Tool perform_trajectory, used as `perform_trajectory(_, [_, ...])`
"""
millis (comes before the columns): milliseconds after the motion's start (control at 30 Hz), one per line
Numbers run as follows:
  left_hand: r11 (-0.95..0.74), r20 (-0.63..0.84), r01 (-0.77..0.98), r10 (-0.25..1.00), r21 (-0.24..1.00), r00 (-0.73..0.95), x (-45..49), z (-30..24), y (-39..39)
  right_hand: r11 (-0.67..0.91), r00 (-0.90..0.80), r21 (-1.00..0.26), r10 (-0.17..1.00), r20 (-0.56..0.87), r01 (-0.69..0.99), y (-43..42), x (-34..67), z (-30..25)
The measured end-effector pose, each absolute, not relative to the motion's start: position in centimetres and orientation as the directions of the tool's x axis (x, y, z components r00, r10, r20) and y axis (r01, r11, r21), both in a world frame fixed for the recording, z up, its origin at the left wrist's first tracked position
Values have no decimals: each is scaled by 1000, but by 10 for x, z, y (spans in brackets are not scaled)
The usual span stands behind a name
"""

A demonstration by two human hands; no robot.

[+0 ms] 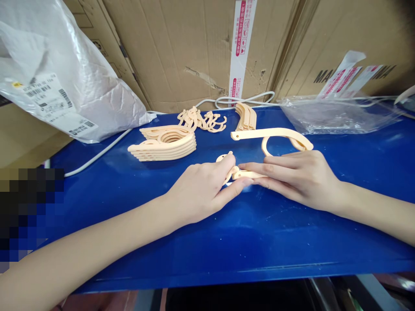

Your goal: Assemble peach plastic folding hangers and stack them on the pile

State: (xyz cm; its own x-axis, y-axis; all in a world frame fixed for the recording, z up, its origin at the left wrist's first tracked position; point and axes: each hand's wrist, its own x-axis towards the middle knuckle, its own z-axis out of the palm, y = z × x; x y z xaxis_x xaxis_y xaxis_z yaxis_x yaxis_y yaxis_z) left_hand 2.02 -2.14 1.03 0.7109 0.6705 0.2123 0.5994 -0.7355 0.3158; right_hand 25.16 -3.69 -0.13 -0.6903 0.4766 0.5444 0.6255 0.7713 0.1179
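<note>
My left hand (201,190) is closed on a small cream plastic hanger hook (221,158), most of it hidden by the fingers. My right hand (301,177) pinches a cream plastic hanger arm (248,174), whose holed end touches the hook piece between my two hands. Just beyond my right hand lies another hanger arm (269,134) with a curved inner part, its right end close to my knuckles. Farther back on the left is a neat stack of hanger arms (165,151). Behind it sits a loose pile of hooks (214,122).
A smaller stack of arms (247,116) stands at the back of the blue table (207,259). White cable (97,160) runs along the rear. Cardboard boxes (181,52) wall off the back. A white parcel bag (81,82) leans at left; a clear plastic bag (337,116) lies at right.
</note>
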Motion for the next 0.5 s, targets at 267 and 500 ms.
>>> perform_trajectory(267, [-769,69,634,639,78,766,19,18,-19,747,-714,236,417,562,622,-37,249,-2])
perform_trajectory(500, [-765,1,644,644,-10,765,20,21,-20,744,-752,302,385,535,596,-38,248,4])
